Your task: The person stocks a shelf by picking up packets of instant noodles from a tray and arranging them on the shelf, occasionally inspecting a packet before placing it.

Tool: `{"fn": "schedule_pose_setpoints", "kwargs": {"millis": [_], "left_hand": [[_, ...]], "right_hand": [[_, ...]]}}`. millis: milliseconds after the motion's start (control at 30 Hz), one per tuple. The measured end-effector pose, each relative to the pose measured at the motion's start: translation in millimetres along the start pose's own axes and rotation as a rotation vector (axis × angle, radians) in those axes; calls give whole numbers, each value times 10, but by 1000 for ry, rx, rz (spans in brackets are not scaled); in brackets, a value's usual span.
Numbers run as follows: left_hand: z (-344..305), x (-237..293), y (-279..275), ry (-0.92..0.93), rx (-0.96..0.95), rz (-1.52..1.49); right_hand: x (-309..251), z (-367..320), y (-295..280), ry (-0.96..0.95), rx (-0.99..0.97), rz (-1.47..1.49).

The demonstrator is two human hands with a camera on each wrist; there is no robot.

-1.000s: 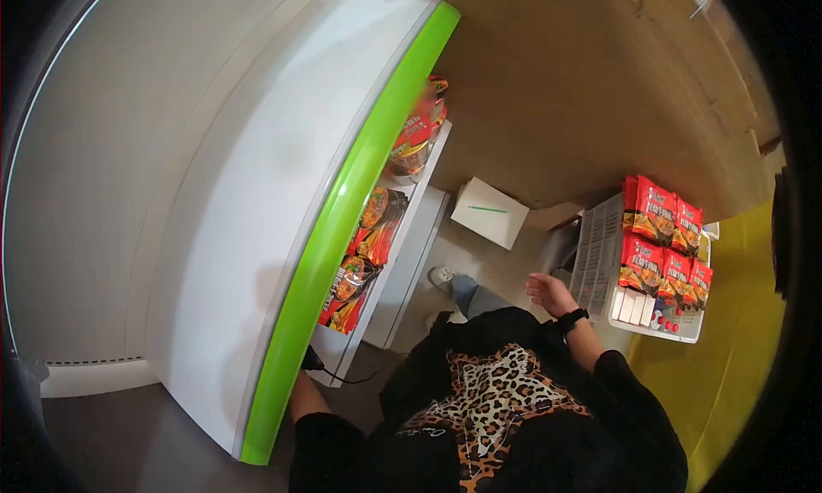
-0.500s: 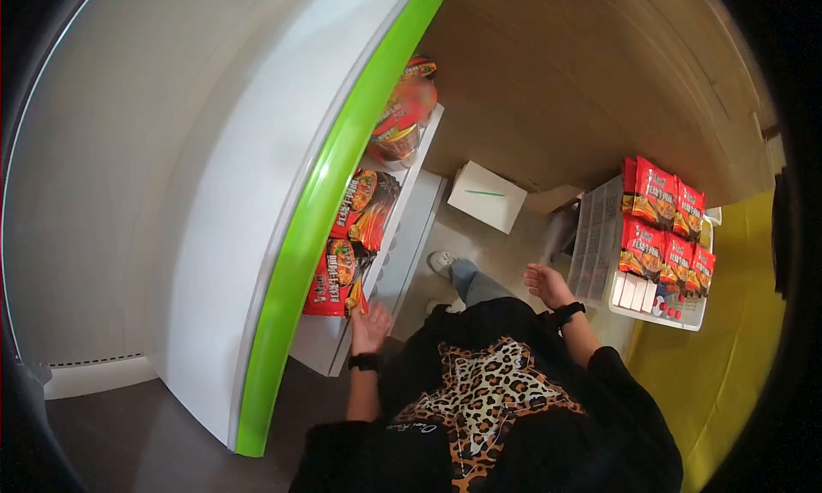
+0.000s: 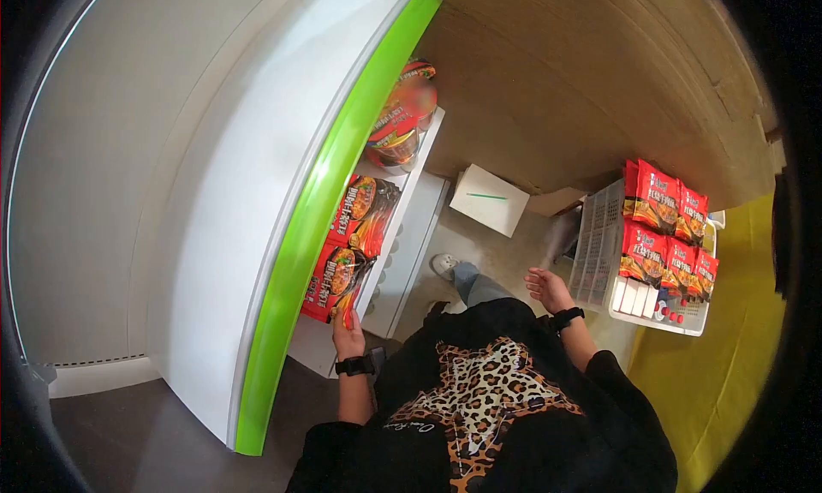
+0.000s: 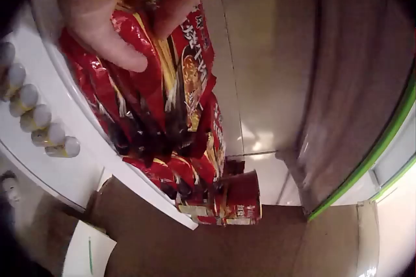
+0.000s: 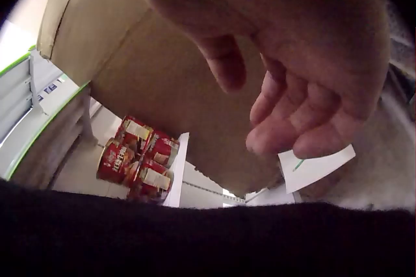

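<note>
On the shelf, red bags of instant noodles point(image 3: 334, 279) lie in two stacks, one beyond the other. My left hand point(image 3: 348, 340) is at the near stack's front end. In the left wrist view its thumb and fingers point(image 4: 97, 30) pinch the end of a red noodle bag point(image 4: 140, 43), with more bags layered beneath and beside it. Part of that bag is hidden behind the hand. My right hand point(image 3: 550, 290) hangs in the air before my body, fingers loosely bent and holding nothing. The right wrist view shows this hand point(image 5: 286, 62) with the thumb apart from the fingers.
Red noodle cups point(image 3: 398, 129) stand farther along the shelf, under a green-edged panel point(image 3: 317, 185). A lower shelf holds a row of small cylinders point(image 4: 36, 118). At right, a white basket point(image 3: 599, 245) carries noodle bags point(image 3: 655, 202). A white box point(image 3: 488, 203) stands by the cardboard wall.
My left hand came out from beside the green-edged panel, reached up to the near noodle stack, and now pinches a bag's end. The right hand stays nearly in place.
</note>
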State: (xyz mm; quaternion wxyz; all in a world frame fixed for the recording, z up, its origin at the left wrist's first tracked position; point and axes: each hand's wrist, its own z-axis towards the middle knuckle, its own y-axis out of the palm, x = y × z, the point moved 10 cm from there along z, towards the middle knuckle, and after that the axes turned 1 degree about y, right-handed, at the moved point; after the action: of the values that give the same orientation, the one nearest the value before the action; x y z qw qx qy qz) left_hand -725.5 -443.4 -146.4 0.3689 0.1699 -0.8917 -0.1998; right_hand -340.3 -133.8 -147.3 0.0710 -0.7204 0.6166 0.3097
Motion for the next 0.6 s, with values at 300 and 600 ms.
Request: {"fn": "schedule_pose_setpoints", "kwargs": {"millis": [300, 600], "left_hand": [[-17, 81, 33, -41, 33, -182], [55, 175, 63, 125, -120, 195]], "right_hand": [[-48, 61, 76, -1, -34, -57], [3, 37, 2, 16, -19, -83]]}}
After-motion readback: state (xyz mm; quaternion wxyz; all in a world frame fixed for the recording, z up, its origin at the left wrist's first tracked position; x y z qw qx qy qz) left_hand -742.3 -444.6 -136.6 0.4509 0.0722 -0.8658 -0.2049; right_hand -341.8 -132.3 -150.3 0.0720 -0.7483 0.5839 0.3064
